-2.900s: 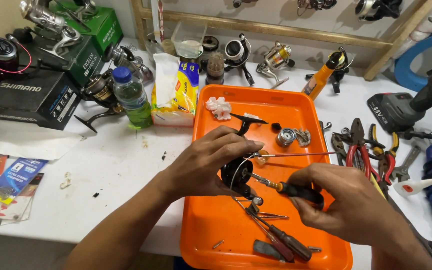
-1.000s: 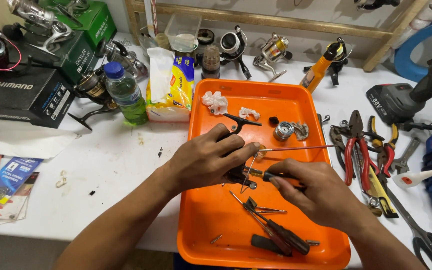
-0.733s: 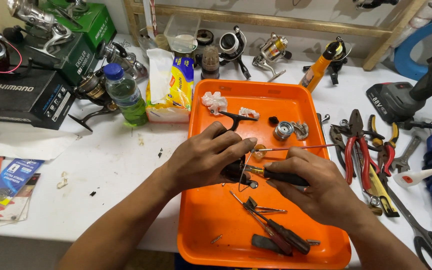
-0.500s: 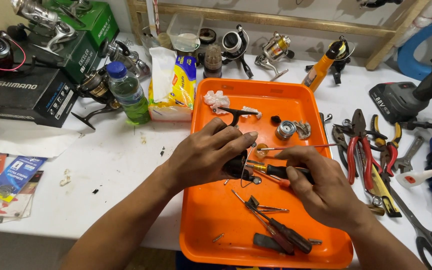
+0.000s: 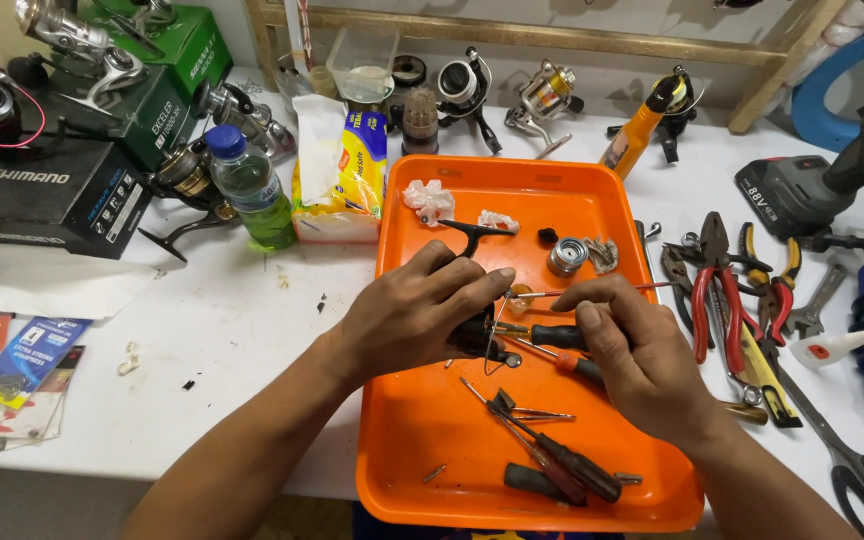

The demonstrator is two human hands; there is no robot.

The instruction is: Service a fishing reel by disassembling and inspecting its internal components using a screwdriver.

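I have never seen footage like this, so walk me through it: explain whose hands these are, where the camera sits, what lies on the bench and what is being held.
The one picture comes from a camera worn on a person's head, looking down at their own bare hands. The left hand grips a dark fishing reel part over an orange tray. The right hand holds a black-handled screwdriver against it. Loose screwdrivers and small metal parts lie in the tray. On the white bench around it are pliers, a water bottle, boxes and more fishing reels.
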